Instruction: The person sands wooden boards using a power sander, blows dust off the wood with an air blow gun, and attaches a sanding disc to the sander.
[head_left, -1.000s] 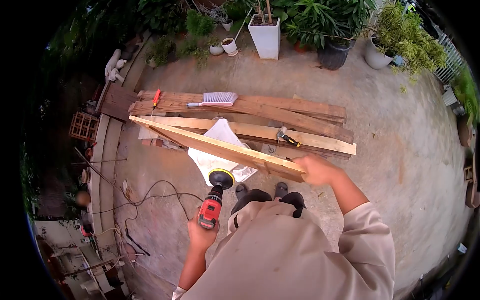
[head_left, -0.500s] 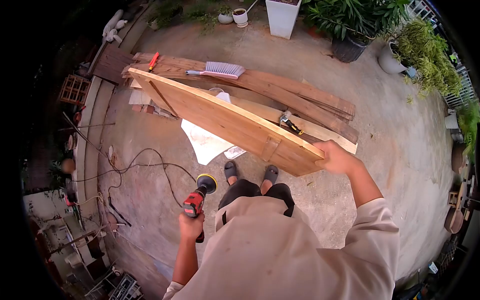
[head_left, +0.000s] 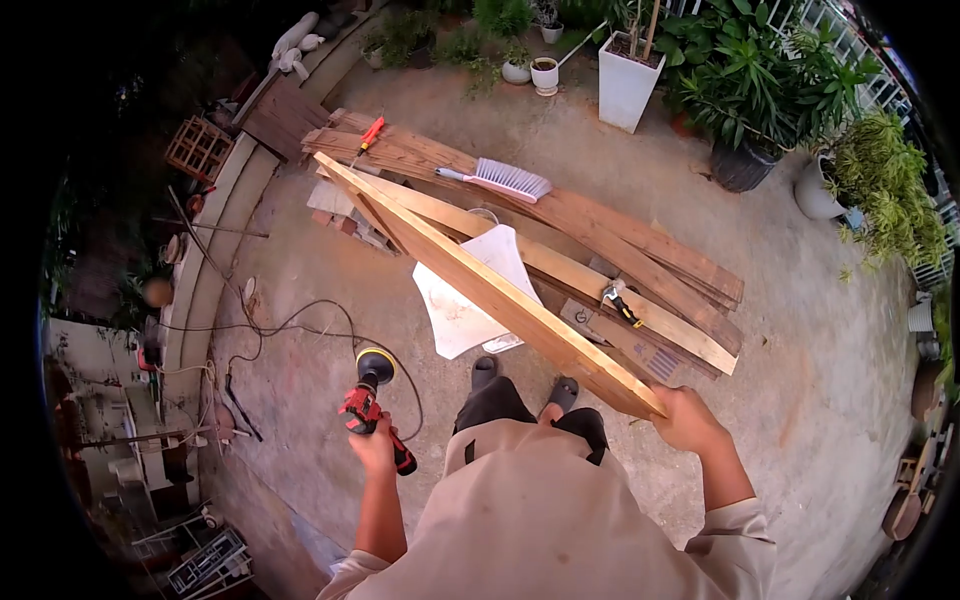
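Step seems to be handling the wooden panel (head_left: 560, 345): right hand (head_left: 690, 418) grips its end, left hand (head_left: 373, 445) grips red drill (head_left: 360, 408); next move calls for steady balance.

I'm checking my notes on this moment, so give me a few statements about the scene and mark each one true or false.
1. The left hand holds the red drill. True.
2. The brush lies on the floor. False: the brush lies on the brown planks.
3. The right hand grips one end of the board. True.
4. The drill's round pad is touching the board. False: the pad is apart from the board, off to its left.
5. The black-and-yellow tool is in the right hand. False: the tool rests on the pile of wood.
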